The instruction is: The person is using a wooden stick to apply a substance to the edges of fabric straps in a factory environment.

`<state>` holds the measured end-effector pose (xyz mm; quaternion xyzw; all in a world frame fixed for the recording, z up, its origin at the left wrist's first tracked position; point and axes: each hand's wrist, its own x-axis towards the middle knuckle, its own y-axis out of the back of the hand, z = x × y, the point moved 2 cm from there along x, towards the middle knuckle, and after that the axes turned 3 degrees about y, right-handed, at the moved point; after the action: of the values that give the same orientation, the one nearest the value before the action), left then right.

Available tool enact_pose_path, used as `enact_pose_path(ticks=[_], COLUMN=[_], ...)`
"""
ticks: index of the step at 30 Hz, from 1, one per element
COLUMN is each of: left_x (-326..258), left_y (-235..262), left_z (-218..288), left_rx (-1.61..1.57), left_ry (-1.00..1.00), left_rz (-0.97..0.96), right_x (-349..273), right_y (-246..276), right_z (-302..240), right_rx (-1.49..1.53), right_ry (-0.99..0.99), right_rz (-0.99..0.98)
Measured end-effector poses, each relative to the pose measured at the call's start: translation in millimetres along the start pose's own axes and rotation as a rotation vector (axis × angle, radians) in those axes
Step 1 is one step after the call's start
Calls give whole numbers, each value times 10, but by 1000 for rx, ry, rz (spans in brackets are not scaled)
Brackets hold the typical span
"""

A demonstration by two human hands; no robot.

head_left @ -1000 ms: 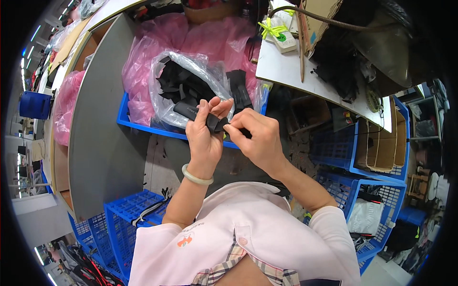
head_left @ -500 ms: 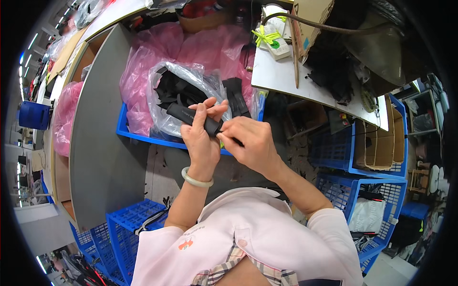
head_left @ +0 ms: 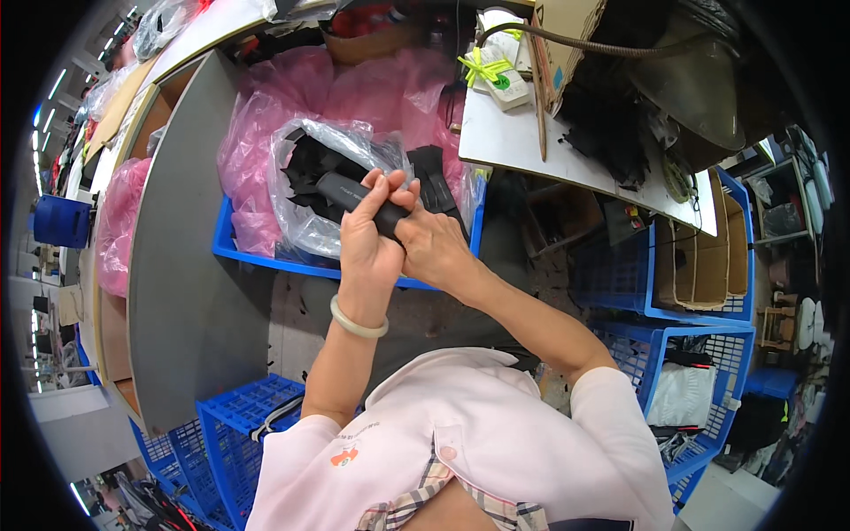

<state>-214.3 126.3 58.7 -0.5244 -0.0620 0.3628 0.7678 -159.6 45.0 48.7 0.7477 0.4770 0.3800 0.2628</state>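
Both hands meet over the blue crate (head_left: 266, 258), and between them lies a black tube-shaped piece (head_left: 354, 196). The left hand (head_left: 367, 248) wraps its fingers (head_left: 379, 188) over the middle of the piece from the near side, closed around it. The right hand (head_left: 436, 250) closes on the piece's lower right end, its fingertips hidden behind the left hand. The long axis runs from upper left down to lower right, with the free end pointing up-left over the clear plastic bag (head_left: 323, 186) of black parts. Neither hand is nearer; both grip it. Pink bags (head_left: 266, 133) fill the crate behind, and a white bench (head_left: 531, 150) lies to the right.
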Motion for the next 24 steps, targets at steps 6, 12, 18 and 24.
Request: enact_pose_path(ticks=[6,12,18,24], left_x=[75,-6,-136,5], left_y=[149,-227,-406,-459], left_z=[125,23,-267,-142], left_rx=[89,155,321,479], left_ry=[87,51,84,-31], left_rz=[-110,-155,-159,-305], right_x=[-223,-116,-361,-574], right_y=[87,164,109,587], right_z=[-90,44,257,149], right_rx=[81,19,49,-40], right_ry=[-4,67,31,222], right_rz=[129,177,255,382])
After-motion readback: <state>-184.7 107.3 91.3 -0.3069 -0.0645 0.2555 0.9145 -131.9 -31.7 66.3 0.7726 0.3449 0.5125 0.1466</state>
